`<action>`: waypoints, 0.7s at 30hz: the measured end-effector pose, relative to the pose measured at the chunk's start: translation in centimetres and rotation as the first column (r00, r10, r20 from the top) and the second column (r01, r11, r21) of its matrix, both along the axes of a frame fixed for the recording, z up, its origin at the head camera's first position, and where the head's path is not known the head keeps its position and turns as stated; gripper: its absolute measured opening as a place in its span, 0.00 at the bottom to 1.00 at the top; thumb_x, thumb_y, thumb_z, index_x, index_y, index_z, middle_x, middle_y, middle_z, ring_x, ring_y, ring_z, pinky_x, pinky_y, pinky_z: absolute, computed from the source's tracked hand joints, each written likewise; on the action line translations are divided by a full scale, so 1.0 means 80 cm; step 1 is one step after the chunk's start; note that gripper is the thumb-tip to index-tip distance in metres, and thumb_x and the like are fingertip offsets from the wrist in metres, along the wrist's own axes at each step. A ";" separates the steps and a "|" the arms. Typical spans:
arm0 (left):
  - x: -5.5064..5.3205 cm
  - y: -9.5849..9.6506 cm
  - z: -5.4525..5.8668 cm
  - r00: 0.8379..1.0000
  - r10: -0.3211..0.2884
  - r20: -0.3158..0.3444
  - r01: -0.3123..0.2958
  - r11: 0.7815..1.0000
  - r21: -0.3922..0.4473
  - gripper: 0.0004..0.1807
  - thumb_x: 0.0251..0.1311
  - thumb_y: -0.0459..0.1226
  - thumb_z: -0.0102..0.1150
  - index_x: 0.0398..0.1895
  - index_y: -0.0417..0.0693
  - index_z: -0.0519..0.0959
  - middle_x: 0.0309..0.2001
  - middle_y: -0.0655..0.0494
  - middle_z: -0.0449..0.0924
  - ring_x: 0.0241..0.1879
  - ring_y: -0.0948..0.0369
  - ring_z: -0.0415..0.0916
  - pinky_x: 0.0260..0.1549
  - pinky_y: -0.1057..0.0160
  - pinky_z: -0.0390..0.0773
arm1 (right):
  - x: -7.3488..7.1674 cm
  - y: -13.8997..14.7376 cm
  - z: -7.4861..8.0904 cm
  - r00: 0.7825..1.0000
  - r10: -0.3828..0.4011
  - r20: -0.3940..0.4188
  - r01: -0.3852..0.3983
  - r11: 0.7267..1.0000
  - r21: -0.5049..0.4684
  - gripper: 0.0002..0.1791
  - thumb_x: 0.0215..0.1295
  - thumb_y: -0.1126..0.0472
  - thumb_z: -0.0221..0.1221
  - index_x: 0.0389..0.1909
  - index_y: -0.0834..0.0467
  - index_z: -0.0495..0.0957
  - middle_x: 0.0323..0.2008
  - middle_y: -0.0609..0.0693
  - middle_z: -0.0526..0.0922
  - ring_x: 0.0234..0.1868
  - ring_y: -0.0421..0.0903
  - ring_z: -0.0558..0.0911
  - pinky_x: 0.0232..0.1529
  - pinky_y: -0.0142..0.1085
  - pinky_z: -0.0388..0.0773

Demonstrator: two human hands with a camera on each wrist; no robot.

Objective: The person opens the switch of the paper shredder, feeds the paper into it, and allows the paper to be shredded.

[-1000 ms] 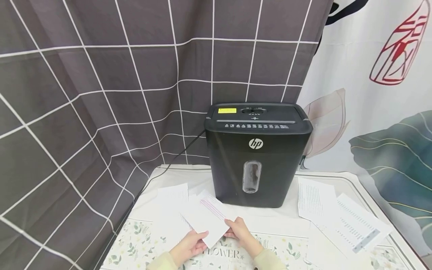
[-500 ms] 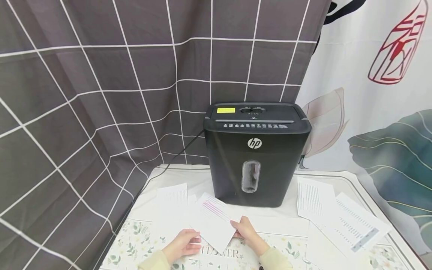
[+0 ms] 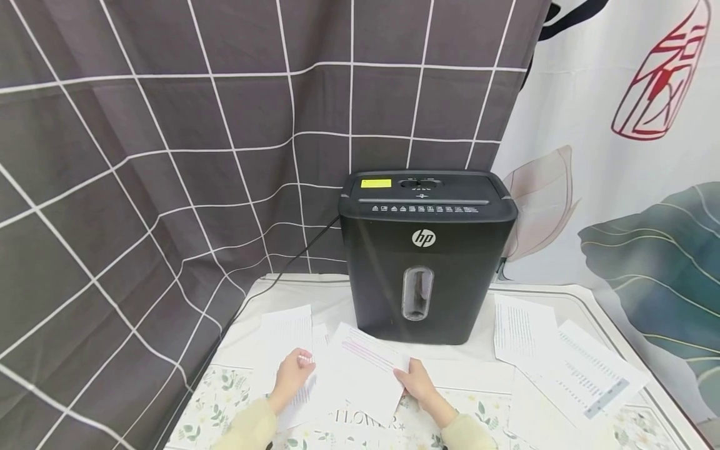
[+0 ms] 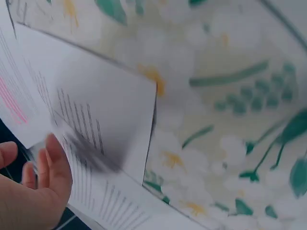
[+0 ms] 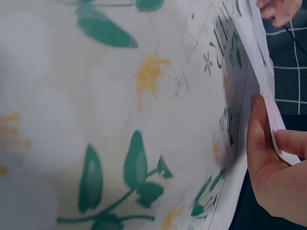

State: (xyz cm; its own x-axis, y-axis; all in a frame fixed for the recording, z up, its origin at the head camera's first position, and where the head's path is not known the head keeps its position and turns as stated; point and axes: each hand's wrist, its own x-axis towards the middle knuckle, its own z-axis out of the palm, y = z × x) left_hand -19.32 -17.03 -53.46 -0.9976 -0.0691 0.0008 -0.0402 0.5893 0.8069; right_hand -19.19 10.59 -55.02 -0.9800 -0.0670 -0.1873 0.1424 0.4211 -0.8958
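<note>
A white sheet with pink highlighted lines [image 3: 362, 375] is pinched at its right edge between the thumb and fingers of my right hand [image 3: 420, 387]. The right wrist view shows the thumb on one face of this sheet and the other fingers behind it. My left hand [image 3: 294, 378] is over the printed papers [image 3: 285, 325] on the left. In the left wrist view, the left hand [image 4: 41, 187] has loosely bent fingers and a gap between thumb and fingertips, with nothing visibly held. Beside it, a printed paper [image 4: 91, 153] is blurred.
Behind the papers stands a black HP paper shredder [image 3: 427, 275] with a slot on top and a clear front window. Its cord [image 3: 281, 275] runs off to the left. More printed sheets [image 3: 585, 369] lie at the right on the flower-patterned tablecloth [image 3: 214, 400].
My left hand let go of the highlighted sheet and moved left and up over the left papers. My right hand shifted slightly right, still holding the sheet.
</note>
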 end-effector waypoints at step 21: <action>-0.022 0.016 -0.005 0.971 -0.214 0.104 0.184 0.953 0.240 0.33 0.56 0.35 0.61 0.61 0.25 0.62 0.50 0.27 0.75 0.48 0.40 0.77 0.43 0.53 0.81 | -0.003 0.052 0.014 0.999 0.033 -0.035 -0.031 0.998 0.054 0.24 0.65 0.58 0.54 0.53 0.75 0.69 0.50 0.70 0.76 0.56 0.65 0.74 0.61 0.55 0.66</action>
